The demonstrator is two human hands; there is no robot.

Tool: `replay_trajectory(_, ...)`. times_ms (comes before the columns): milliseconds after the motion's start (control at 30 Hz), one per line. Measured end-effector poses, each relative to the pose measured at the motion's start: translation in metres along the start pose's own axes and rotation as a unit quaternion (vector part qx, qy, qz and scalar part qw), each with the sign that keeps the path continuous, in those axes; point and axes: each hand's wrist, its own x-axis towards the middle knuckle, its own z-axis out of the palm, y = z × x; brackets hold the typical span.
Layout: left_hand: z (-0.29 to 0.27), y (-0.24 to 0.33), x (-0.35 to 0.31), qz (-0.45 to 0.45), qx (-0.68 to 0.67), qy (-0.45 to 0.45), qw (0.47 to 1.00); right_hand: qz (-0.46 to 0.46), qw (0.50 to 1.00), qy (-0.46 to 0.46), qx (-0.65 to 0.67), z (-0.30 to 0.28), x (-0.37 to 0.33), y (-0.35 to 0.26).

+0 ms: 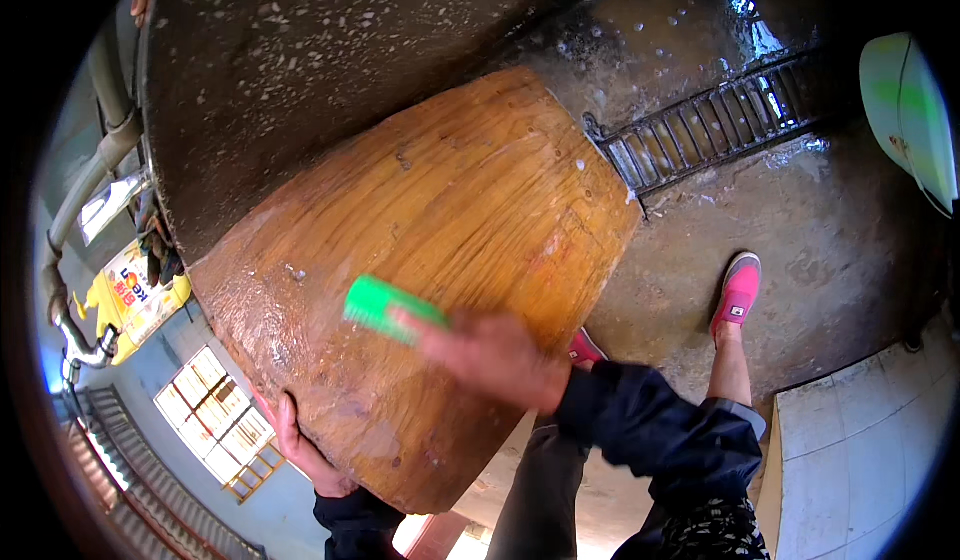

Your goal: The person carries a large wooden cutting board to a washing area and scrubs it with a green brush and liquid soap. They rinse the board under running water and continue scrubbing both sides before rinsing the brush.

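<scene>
A wet wooden board (480, 210) with a brown, streaked grain lies tilted across the middle, its far side against a dark speckled stone slab. My left hand (298, 445) grips the board's near left edge; part of its fingers is hidden behind the wood. In my right hand (495, 355), blurred by motion, is a bright green scrubbing brush (385, 305), held over the board's surface with its bristles toward the wood. Wet shine and a little foam show on the board's left part.
The speckled stone slab (300, 50) fills the upper left. Past the board runs a metal drain grate (720, 125) in the wet floor. A green-white basin (905, 110) is at the far right. Pipes (110, 145) and a yellow jug (135, 305) are at left. White tiles (860, 450) edge the lower right.
</scene>
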Motion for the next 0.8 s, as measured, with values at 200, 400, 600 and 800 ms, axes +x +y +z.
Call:
replay_trajectory(200, -0.010, -0.006, 0.005, -0.040, -0.024, -0.040, 0.998, 0.201, 0.977, -0.027, -0.070, 0.000, 0.051, 0.162)
replay_trajectory(400, -0.005, 0.007, 0.000, -0.005, -0.032, -0.025, 0.999, -0.021, 0.991, -0.021, 0.128, 0.035, 0.084, 0.039)
replay_trajectory(600, -0.013, 0.003, -0.002, -0.028, -0.080, -0.053, 0.995, -0.139, 0.981, -0.105, 0.083, 0.034, 0.140, -0.040)
replay_trajectory(800, -0.023, -0.009, 0.012, -0.036, -0.113, -0.051, 0.992, -0.128, 0.962, -0.240, -0.018, 0.042, 0.109, -0.041)
